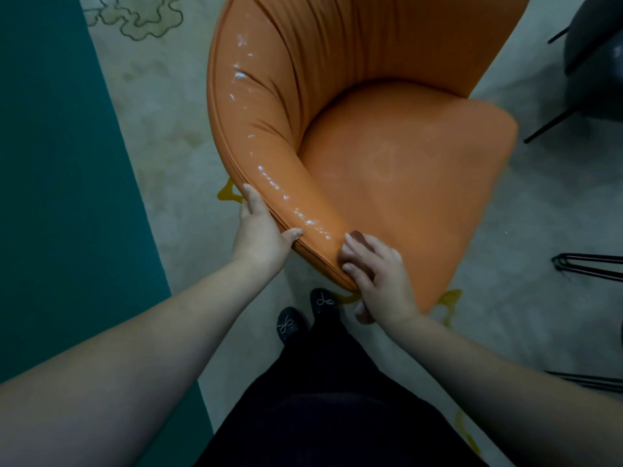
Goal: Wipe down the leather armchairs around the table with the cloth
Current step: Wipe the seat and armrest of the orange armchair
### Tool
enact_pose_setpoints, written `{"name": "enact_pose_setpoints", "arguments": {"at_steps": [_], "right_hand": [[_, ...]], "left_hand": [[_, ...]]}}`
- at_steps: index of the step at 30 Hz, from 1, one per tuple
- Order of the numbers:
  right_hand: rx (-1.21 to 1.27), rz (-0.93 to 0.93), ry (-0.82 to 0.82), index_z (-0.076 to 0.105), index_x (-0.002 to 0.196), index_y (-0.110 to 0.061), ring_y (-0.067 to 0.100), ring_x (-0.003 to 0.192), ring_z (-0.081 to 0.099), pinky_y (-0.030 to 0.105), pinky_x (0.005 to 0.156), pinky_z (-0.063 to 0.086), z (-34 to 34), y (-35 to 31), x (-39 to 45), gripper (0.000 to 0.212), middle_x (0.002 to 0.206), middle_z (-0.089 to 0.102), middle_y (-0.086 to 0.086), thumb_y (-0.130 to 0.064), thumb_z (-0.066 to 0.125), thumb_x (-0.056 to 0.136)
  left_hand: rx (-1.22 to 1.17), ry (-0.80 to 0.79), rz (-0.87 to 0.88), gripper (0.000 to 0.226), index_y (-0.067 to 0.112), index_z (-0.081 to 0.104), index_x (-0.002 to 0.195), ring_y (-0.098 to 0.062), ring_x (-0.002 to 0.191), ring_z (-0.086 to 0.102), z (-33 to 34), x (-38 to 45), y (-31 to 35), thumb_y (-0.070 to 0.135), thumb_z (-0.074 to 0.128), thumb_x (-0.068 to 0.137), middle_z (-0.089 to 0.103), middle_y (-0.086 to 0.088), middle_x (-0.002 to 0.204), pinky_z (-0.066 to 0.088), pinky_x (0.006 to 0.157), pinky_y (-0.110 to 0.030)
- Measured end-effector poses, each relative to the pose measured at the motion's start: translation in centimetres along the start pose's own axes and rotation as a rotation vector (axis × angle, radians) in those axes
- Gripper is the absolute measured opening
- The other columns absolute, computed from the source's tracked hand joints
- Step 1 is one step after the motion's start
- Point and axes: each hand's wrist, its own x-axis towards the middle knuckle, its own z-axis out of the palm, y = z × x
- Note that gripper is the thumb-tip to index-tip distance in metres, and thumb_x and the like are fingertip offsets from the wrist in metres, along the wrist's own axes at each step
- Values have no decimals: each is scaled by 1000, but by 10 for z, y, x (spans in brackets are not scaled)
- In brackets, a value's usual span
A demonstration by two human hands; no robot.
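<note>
Armchair (397, 170) one, hands two, cloth (362, 241) one

We see the armchair (387, 156) in orange leather with white glossy streaks along its arm. Cloth (362, 241) reads brown. Rug (161, 123) is pale grey-beige with outlined cloud shapes and mustard-yellow marks, teal band (50, 163) at one edge. Shoes (303, 315) are black with silver bow stitching. Second chair (596, 62) is dark grey with black legs.

Cloth (361, 238) mostly under right hand (382, 281)
</note>
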Motion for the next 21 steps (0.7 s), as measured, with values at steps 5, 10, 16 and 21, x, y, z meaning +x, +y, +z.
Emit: {"name": "enact_pose_setpoints", "arguments": {"at_steps": [5, 10, 16, 21], "right_hand": [[-65, -38, -17, 58, 133, -26, 28, 125, 41, 37, 106, 31, 5, -12, 21, 41, 143, 49, 0, -24, 62, 92], [47, 81, -38, 51, 136, -38, 17, 131, 33, 25, 107, 21, 0, -2, 23, 42, 147, 42, -9, -29, 58, 95], [-111, -187, -63, 58, 133, -19, 38, 118, 47, 51, 100, 40, 7, -14, 26, 43, 141, 51, 7, -21, 66, 90], [-71, -97, -61, 53, 138, -25, 30, 127, 40, 43, 109, 32, 6, -15, 47, 44, 146, 45, 1, -28, 59, 95]], "left_hand": [[12, 20, -17, 114, 11, -13, 151, -28, 139, 29, 0, -2, 1, 33, 74, 81, 16, -11, 157, 29, 108, -34], [-4, 27, -27, 113, 12, -12, 151, -26, 139, 30, -2, -4, 4, 32, 74, 81, 17, -9, 157, 29, 108, -33], [-14, 20, -50, 113, 13, -12, 152, -29, 136, 33, -2, -5, 4, 32, 74, 81, 22, -12, 155, 32, 107, -37], [-92, 56, -71, 106, 20, -12, 152, -30, 132, 41, -9, 2, 4, 31, 69, 85, 34, -10, 151, 35, 104, -35]]}}
